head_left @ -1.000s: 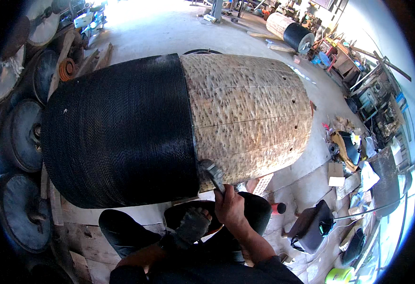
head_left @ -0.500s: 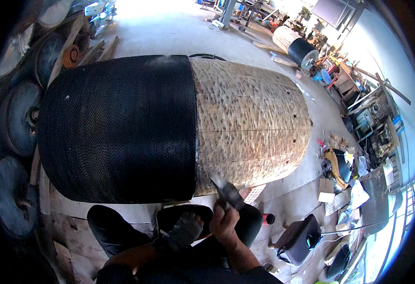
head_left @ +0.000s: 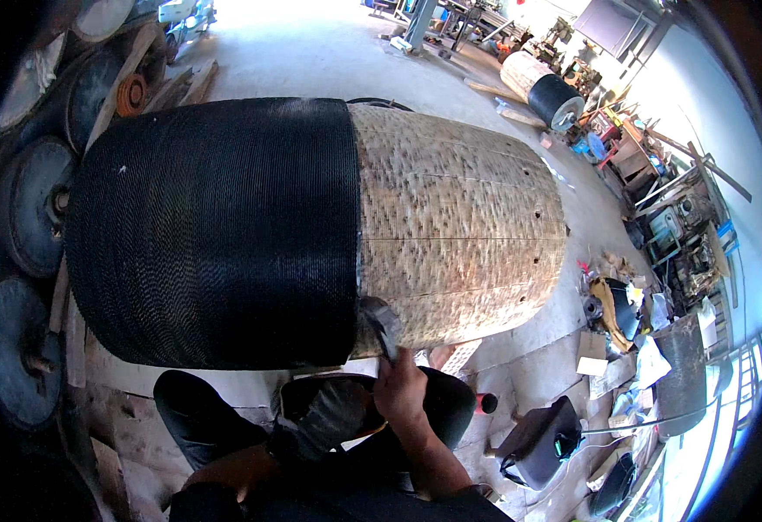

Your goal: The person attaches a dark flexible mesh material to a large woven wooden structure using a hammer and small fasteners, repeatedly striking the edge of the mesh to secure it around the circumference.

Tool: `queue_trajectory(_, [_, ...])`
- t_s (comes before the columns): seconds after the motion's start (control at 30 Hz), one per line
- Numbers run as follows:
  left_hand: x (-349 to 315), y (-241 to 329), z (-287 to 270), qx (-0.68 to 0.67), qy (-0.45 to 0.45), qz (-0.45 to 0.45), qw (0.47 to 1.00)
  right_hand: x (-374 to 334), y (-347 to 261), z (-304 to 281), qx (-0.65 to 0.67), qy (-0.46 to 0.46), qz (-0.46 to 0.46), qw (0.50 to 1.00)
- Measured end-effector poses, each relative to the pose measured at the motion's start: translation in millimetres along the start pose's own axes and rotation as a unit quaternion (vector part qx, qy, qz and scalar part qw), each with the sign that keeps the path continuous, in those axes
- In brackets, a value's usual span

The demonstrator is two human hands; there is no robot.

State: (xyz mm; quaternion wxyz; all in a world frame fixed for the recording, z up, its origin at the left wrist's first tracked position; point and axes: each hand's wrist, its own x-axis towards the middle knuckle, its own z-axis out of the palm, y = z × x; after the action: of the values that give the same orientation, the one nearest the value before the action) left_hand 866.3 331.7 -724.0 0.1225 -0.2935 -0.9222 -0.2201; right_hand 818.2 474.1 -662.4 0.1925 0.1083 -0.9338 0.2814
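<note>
A huge barrel-shaped roller (head_left: pixel 477 217) lies across in front of me, its right part tan, wooden-looking and dotted with small marks. Tight, fine-ridged black covering (head_left: pixel 224 226) wraps the left part. My right hand (head_left: pixel 401 391) is closed round the handle of a hammer (head_left: pixel 381 324), whose slightly blurred head is at the near, lower side of the roller by the edge of the black covering. Whether it touches cannot be made out. Below the roller, above my lap, is my left hand (head_left: pixel 333 419) in a dark grey glove, fingers curled in shadow; anything in them is hidden.
Large dark rollers (head_left: pixel 20 348) with shafts are stacked at the left. A dark bag-like case (head_left: pixel 538 444) and a red-rimmed dark cylinder (head_left: pixel 485 403) are on the floor at right. Cardboard (head_left: pixel 591 352) and scraps lie beyond; a smaller roller (head_left: pixel 542 87) lies far right.
My right hand has moved up and left with the hammer, its head now nearer the black covering's edge. My left hand has shifted slightly; the view has moved a little.
</note>
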Motion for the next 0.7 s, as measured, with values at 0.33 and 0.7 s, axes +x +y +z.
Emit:
queue_trajectory(0.33, [36, -42, -83, -0.102, 0.14, -0.095, 0.98, 20, -27, -9, 0.006, -0.094, 0.136, 0.986])
queue_trajectory(0.7, [84, -119, -137, 0.131, 0.324, -0.035, 0.936, 21, -27, 6, 0.425, -0.114, 0.25, 0.863])
